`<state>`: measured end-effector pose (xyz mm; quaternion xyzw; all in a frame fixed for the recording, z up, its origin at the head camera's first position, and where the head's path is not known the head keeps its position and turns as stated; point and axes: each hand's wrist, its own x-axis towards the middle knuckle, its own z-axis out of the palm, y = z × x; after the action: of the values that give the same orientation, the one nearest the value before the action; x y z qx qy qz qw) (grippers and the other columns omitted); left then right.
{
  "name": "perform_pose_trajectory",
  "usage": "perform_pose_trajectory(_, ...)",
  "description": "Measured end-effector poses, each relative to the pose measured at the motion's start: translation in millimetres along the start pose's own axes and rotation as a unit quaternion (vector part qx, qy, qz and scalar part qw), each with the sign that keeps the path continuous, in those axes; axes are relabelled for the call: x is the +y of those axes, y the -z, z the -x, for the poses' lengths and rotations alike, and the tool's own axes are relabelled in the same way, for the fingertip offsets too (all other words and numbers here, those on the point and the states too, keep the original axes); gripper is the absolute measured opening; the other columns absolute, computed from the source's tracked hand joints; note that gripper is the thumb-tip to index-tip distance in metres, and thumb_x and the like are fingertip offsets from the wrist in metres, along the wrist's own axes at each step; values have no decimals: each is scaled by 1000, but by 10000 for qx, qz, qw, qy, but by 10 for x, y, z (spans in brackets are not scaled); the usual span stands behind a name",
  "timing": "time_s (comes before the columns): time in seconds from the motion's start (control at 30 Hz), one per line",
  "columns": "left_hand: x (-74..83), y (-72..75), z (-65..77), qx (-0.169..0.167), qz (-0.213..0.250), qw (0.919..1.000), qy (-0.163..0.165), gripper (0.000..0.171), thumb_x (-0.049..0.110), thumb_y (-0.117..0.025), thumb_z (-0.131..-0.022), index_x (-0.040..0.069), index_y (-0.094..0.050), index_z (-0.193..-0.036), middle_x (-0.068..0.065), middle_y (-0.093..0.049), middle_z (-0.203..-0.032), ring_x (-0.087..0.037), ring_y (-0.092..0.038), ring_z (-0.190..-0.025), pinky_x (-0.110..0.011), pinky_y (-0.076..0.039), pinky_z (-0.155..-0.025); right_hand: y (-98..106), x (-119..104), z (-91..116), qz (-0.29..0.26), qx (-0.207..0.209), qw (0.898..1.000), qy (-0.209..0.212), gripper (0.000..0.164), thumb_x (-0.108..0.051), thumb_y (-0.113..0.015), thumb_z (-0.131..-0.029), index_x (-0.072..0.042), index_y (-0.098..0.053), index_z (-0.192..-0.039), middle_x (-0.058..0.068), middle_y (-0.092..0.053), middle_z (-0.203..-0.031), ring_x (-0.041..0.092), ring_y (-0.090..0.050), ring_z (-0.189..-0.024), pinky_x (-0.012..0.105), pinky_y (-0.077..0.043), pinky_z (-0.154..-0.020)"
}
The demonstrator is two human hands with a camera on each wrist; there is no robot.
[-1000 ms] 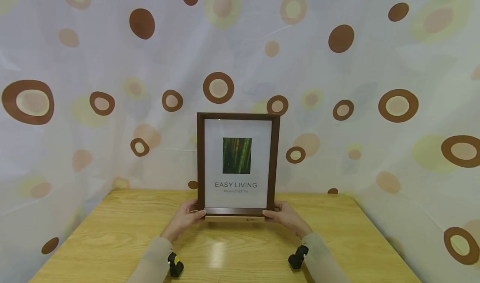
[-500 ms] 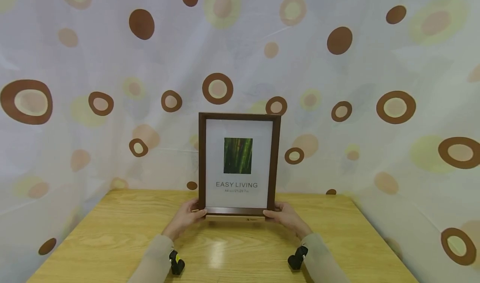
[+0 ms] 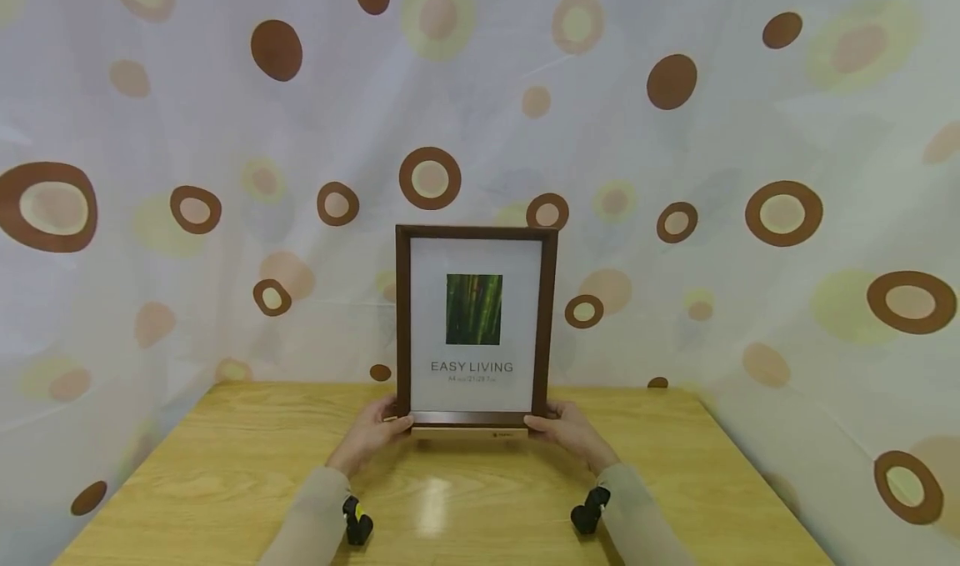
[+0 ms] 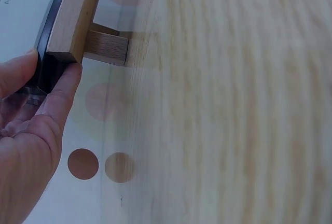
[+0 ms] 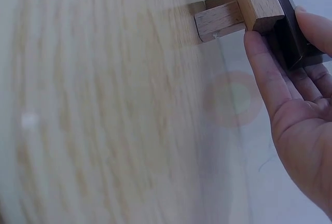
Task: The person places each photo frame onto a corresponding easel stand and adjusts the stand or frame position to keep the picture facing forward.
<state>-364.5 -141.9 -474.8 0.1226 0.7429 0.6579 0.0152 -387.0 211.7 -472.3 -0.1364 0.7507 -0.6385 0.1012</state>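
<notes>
A dark brown picture frame point(image 3: 551, 324) stands upright in the middle of the head view, its white insert showing a green bamboo picture and the words EASY LIVING. Beneath its lower edge runs a light wooden stand point(image 3: 471, 434), whose short foot point(image 4: 108, 46) meets the tabletop in the left wrist view. My left hand point(image 3: 369, 434) grips the lower left corner of the frame, thumb on the front and fingers behind and below. At the lower right corner my right hand point(image 3: 572, 434) holds it the same way; an index finger point(image 5: 262, 60) lies against the stand's end.
Light wood grain covers the table point(image 3: 247, 466), which reaches back to a white curtain point(image 3: 480, 91) printed with brown and pale dots. A small black device point(image 3: 358, 523) sits on the left wrist and another black device point(image 3: 588, 512) on the right.
The whole head view has shifted a little, with the background sliding left. Both hands keep their hold on the picture frame, which stays nearly in the same place.
</notes>
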Motion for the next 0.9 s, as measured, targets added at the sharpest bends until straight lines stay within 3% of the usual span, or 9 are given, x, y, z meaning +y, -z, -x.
perform_pose_trajectory(0.3,-8,0,-23,-7,-29,10000,45,47,3,-59,-97,-7,-44,-140,-27,-54,-133,-33,-56,-119,-41,-56,-95,9,11,3,-7,97,9999,-36,63,-20,-68,-94,11,-42,-141,30,-51,-139,31,-63,-115,41,-55,-96)
perform_pose_trajectory(0.43,-3,16,-1,-80,-81,9999,68,44,8,-60,-97,-6,-49,-137,-25,-57,-129,-29,-60,-112,-45,-55,-95,3,-4,56,334,185,9993,-32,66,-26,-65,-96,11,-38,-143,32,-44,-144,34,-62,-117,43,-54,-98)
perform_pose_trajectory(0.53,24,25,47,20,-437,9989,161,45,15,-65,-95,-4,-52,-135,-21,-61,-127,-26,-61,-110,-46,-55,-95,22,-28,118,624,341,9974,-103,74,-33,-63,-96,11,-31,-147,32,-34,-151,39,-58,-122,49,-48,-104)
perform_pose_trajectory(0.67,88,53,101,179,-817,9961,288,53,23,-69,-92,-1,-52,-137,-17,-62,-129,-30,-58,-116,-45,-53,-96,105,-74,170,831,416,9956,-141,78,-41,-59,-98,5,-26,-151,26,-26,-157,42,-47,-133,53,-38,-112)
perform_pose_trajectory(0.9,214,123,175,282,-1150,9928,173,60,25,-63,-97,-4,-41,-145,-27,-51,-141,-42,-47,-132,-52,-44,-107,187,-182,254,1362,425,9897,71,69,-43,-41,-105,1,-21,-154,23,-24,-159,43,-25,-145,58,-25,-118)
